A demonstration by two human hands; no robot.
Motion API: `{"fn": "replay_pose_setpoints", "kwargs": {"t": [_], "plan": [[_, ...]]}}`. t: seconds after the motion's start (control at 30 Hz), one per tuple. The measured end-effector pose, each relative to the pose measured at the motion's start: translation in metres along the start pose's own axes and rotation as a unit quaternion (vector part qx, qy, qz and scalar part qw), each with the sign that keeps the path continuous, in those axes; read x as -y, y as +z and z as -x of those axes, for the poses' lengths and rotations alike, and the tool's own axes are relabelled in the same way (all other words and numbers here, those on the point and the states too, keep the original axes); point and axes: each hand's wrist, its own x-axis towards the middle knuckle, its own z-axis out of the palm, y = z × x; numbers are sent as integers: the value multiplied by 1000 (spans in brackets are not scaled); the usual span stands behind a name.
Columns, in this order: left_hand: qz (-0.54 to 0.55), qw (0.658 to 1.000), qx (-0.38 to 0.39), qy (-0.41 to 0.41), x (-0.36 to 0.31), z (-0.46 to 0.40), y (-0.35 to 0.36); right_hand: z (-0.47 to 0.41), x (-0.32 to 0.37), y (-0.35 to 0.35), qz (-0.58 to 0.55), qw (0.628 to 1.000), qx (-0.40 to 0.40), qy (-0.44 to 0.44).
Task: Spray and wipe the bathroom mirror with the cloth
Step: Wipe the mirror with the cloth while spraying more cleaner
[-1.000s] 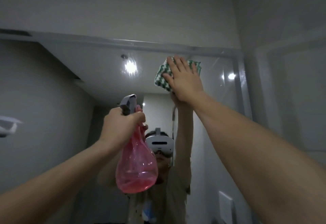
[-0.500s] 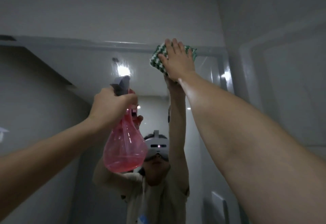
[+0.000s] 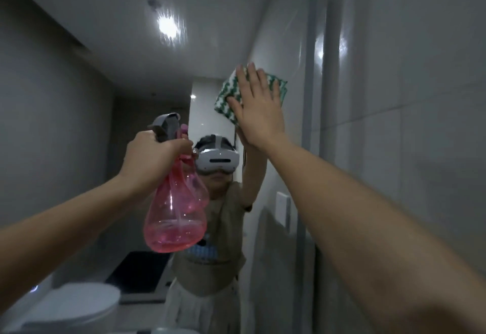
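Pink and see-through, the spray bottle [image 3: 175,210] hangs from my left hand [image 3: 153,158], which I keep raised out in front of the glass. My fingers curl around the neck just under the grey trigger head [image 3: 165,126], so this grip is clenched on the bottle; the round belly dangles below with a little liquid pooled at the bottom. I judge it is held up and off to the side so another squirt is ready without getting in the way of the wiping.

Behind it, the mirror [image 3: 105,57] fills most of the view and shows a ceiling lamp smeared into streaks, which suggests wet film on the glass there. Low in the reflection sits a white basin [image 3: 71,304] by the counter [image 3: 142,304].

Further right, the green-and-white cloth [image 3: 228,94] lies folded flat against the mirror, near its right edge and about halfway up. My right hand [image 3: 259,112] presses it there with a spread palm and straight fingers, so nothing is clutched: the flat hand puts even pressure across the whole pad. The frame strip [image 3: 310,97] and the tiled wall [image 3: 420,97] stand just beyond, and I would say the right-hand margin is the part being worked now.
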Motion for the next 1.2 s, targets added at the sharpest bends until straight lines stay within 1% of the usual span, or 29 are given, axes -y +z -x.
{"fn": "replay_pose_setpoints", "kwargs": {"t": [0.13,0.27,0.43,0.5,0.63,0.8,0.83,0.9,0.97,1.0,1.03,1.1,1.2], "plan": [[-4,1000,18,-13,20,38,1,74,5,19,3,999,35,4],[-9,999,10,-39,36,64,-4,127,7,32,7,998,54,6],[-74,996,35,-27,55,80,-7,174,6,51,1,1000,20,10],[-83,996,32,-32,64,83,-3,194,4,58,3,1000,13,13],[-63,996,34,-52,74,93,17,226,-2,68,0,1000,0,24],[-51,996,67,-36,83,103,46,249,-6,75,6,998,2,66],[-54,995,70,-34,85,101,50,251,-5,76,7,996,0,87],[-54,995,73,-28,88,95,57,250,1,76,-2,986,-11,163],[-44,997,68,-20,83,86,61,234,5,74,-24,967,-47,248],[-43,997,64,-16,80,80,62,220,5,71,-34,959,-64,275],[-44,997,62,-13,75,73,62,204,2,67,-37,954,-80,287],[-39,998,58,0,64,54,61,169,-10,56,-36,954,-102,279],[-18,999,40,11,45,24,62,108,-30,36,-28,966,-87,241]]}}
